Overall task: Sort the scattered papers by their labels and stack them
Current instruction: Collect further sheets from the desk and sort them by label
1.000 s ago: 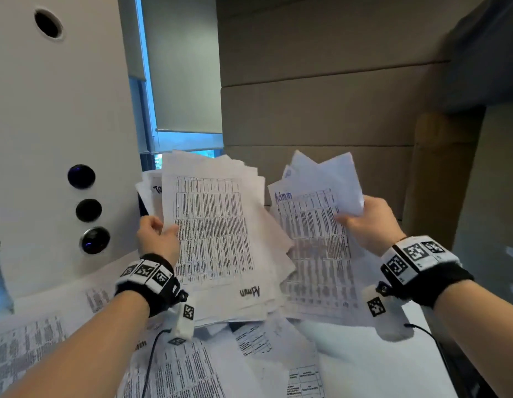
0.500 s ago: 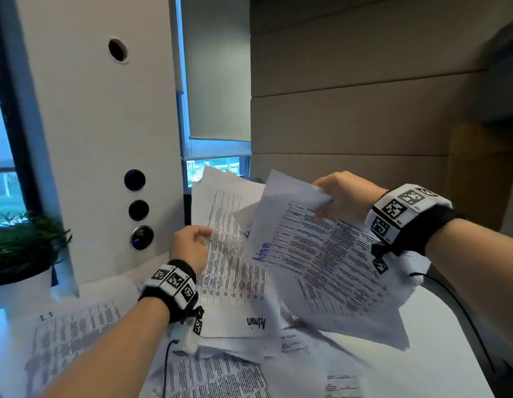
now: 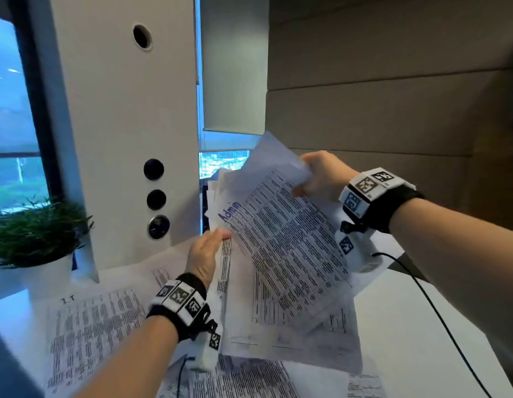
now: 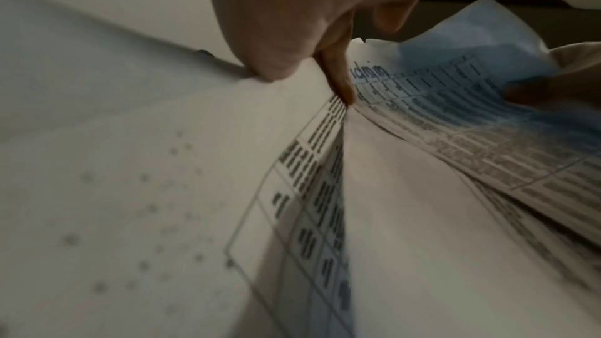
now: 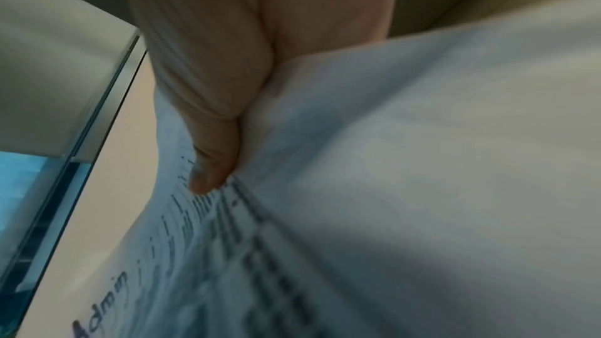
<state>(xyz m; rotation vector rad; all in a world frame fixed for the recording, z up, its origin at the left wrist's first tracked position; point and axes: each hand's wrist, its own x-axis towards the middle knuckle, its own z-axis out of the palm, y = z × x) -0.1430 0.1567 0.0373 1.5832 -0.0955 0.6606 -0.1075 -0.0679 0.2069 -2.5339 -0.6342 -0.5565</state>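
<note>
My left hand [image 3: 218, 237] holds an upright stack of printed papers [image 3: 238, 282] by its left edge, thumb in front. In the left wrist view a finger [image 4: 338, 81] pinches that stack [image 4: 292, 189] at the edge. My right hand [image 3: 302, 182] grips the top right corner of a sheaf whose front sheet [image 3: 284, 242] is labelled "Admin" in blue. This sheaf leans tilted across the front of the left-hand stack. In the right wrist view my thumb [image 5: 211, 163] presses on the Admin sheet [image 5: 211, 253].
More printed sheets lie scattered on the white table [image 3: 422, 340], one labelled "IT" [image 3: 91, 326] at the left. A potted plant [image 3: 34, 234] stands at the far left beside a white pillar [image 3: 129, 139] with round buttons. A black cable [image 3: 439, 317] runs over the table's right side.
My right hand has carried the Admin sheaf up and to the left, so it now overlaps the left-hand stack. My view has turned left, bringing the plant in.
</note>
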